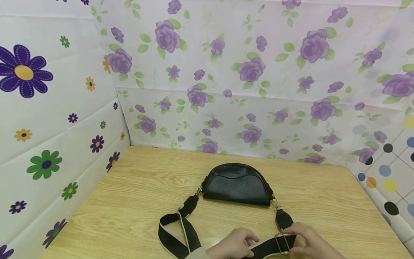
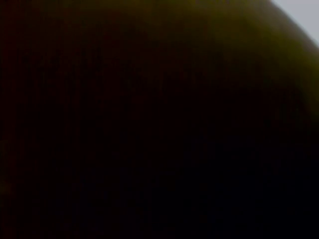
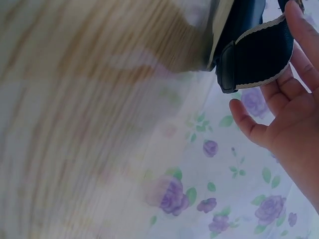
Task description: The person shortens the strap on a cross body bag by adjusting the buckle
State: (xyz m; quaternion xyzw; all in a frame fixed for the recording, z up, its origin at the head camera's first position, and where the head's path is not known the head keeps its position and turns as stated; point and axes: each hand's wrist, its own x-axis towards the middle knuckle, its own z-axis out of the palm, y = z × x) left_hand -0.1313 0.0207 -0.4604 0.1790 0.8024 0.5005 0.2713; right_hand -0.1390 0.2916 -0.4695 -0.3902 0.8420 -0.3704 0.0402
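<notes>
A black half-moon handbag (image 1: 237, 185) lies on the table, its wide black strap (image 1: 266, 247) with pale edges joined to both ends by metal clasps. My left hand (image 1: 233, 244) grips the strap near the front edge of the head view, its fingers bent at the band. On the other side of a metal slider buckle (image 1: 282, 244), my right hand (image 1: 308, 241) holds the strap between thumb and fingers. From the right wrist, the strap (image 3: 264, 52) passes in front of the right hand's fingers (image 3: 284, 89). The left wrist view is almost wholly dark.
The wooden table (image 1: 136, 180) has a floral cloth (image 1: 226, 118) behind it and a flower-patterned cloth (image 1: 64, 126) at the left. Dotted cloth (image 1: 385, 187) hangs at the right. A loop of the strap (image 1: 171, 237) lies left of the hands.
</notes>
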